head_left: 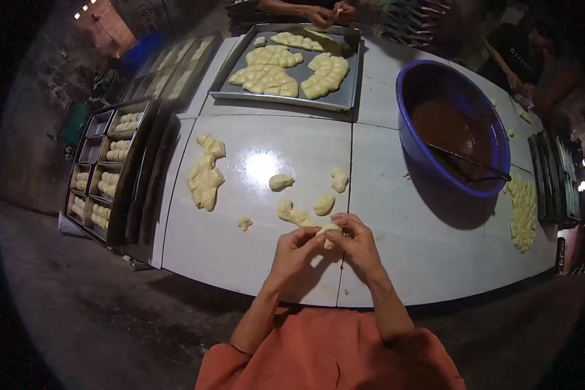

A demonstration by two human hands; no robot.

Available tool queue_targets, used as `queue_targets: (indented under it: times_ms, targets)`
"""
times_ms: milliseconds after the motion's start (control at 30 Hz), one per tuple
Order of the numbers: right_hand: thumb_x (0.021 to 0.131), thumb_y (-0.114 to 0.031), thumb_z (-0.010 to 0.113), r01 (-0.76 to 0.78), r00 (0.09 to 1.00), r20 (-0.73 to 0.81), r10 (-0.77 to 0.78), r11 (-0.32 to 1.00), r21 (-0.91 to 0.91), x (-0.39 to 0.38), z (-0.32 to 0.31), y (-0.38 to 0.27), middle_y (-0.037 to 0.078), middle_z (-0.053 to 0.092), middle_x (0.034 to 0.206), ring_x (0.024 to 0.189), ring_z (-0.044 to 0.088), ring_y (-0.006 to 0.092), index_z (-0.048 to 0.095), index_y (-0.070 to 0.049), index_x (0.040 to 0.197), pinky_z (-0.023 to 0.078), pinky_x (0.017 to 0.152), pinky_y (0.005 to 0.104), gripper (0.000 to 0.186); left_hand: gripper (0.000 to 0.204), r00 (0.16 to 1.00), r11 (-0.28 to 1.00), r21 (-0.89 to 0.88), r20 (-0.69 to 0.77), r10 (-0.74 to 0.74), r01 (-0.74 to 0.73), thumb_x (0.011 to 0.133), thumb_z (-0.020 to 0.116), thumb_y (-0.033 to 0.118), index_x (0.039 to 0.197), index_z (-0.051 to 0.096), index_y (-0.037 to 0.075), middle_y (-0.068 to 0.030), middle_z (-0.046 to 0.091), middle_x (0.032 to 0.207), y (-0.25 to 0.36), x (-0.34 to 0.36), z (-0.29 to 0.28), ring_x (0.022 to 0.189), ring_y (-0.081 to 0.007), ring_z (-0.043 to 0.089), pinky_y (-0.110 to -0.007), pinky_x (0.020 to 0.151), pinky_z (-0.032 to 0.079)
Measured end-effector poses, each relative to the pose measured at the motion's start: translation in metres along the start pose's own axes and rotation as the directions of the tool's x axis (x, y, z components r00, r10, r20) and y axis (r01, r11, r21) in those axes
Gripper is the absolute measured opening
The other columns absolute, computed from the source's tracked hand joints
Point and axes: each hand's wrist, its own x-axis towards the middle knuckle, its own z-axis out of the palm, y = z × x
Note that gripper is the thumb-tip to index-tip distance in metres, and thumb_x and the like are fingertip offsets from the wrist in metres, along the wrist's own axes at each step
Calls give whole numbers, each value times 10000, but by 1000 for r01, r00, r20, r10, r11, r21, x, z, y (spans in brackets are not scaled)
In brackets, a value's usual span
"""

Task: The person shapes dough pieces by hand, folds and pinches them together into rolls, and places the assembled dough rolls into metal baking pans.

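Observation:
Between my two hands, just above the near part of the white tiled table, is a small piece of pale dough [328,233]. My left hand [296,252] pinches it from one side, and my right hand [357,244] has thumb and fingers closed on the other. Beyond my fingertips lie several loose dough pieces, among them a longer one [294,212], a rounded one [324,205] and another lump [281,182]. A small scrap of dough [244,223] rests left of my hands. Farther left is a larger lumpy strip of dough [205,181].
A metal tray [283,104] with dough slabs stands at the table's far side. At the right, a purple basin [415,140] holds brown filling and a long-handled utensil. More dough [522,211] lies beyond it. Baking tins [92,144] of dough stand left. Other people work across the table.

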Motion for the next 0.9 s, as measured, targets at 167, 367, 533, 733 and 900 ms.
queue_targets:
  times_ms: [167,367,533,733,900]
  targets:
    - [927,-118,706,-80,995,-48,88,985,152,2,-7,-8,71,698,958,829,664,100,636,14,1118,550,726,241,242,326,999,1000,-14,35,-19,20,1001,606,145,1263,602,-49,-75,703,1035,8,13,17,950,-112,648,-248,822,524]
    - [901,-67,719,31,986,-162,33,925,379,13,-24,-32,49,686,951,847,668,110,614,-22,1069,544,737,229,204,518,889,897,203,-165,427,-393,1031,553,285,1424,462,-38,-215,564,1350,29,37,61,1216,-268,573,-365,1015,459]
    - [931,-92,693,-44,988,-73,136,700,713,5,-32,-64,50,665,1021,856,638,96,614,-30,1122,536,720,216,216,710,665,647,161,95,741,-745,977,607,456,1447,440,-49,-226,616,1324,16,61,103,1174,-283,642,-345,940,526]
    - [952,-224,692,-39,975,-109,192,634,772,6,-72,-74,16,627,971,854,628,94,583,-38,1197,535,709,219,327,871,695,703,-94,108,711,-705,844,808,308,1494,352,-50,-232,570,1388,-10,82,145,1182,-270,638,-336,966,518]
    - [949,-161,657,176,975,-215,-63,809,562,29,-134,-104,80,670,1019,907,672,136,566,-41,1171,563,778,277,268,1000,858,904,-98,286,426,-416,774,872,248,1546,280,18,-210,533,1429,0,77,136,1145,-242,649,-360,958,521]
